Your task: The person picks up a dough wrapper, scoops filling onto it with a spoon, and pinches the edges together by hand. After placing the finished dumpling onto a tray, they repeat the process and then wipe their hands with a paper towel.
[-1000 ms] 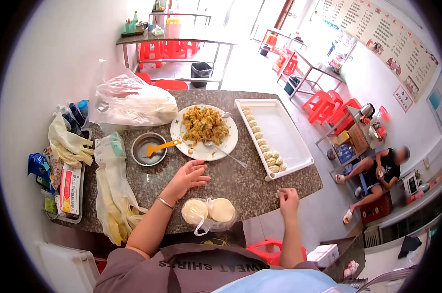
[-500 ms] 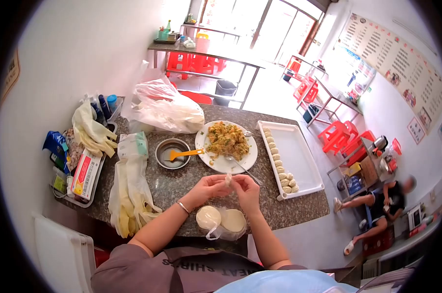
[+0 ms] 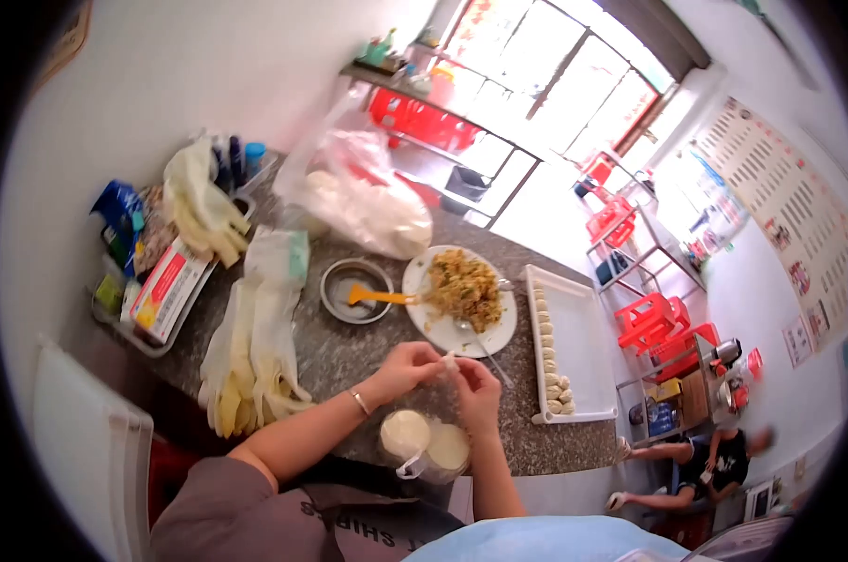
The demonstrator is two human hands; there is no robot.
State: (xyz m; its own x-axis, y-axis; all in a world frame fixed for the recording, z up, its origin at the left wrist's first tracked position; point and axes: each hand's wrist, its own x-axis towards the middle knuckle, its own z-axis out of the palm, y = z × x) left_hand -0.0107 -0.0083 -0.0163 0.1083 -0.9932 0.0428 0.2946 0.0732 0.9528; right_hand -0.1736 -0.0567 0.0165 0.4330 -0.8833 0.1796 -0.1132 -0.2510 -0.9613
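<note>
My left hand (image 3: 407, 367) and my right hand (image 3: 478, 391) meet above the counter, fingertips pinched on a small pale dumpling (image 3: 451, 362) that they mostly hide. Just below them, two stacks of round dough wrappers (image 3: 405, 432) sit in a clear plastic bag. Beyond my fingers is a white plate (image 3: 424, 321) heaped with chopped yellow-green filling (image 3: 463, 288), with spoons resting in it. To its left a metal bowl (image 3: 328, 307) has an orange spatula (image 3: 386, 298) across it. Folded dumplings (image 3: 548, 354) line the left side of a white tray (image 3: 585, 342).
Pale rubber gloves (image 3: 248, 342) lie on the speckled counter (image 3: 527, 440) at left, near a cluttered tray holding a red-white box (image 3: 169, 288). A bulging plastic bag (image 3: 377, 201) stands at the back. Red stools (image 3: 648, 318) and a seated person (image 3: 719, 464) are at right.
The camera view has turned, so the counter appears tilted and shifted. Both my hands stay together, still pinching the dumpling; the right fingers are slightly more curled.
</note>
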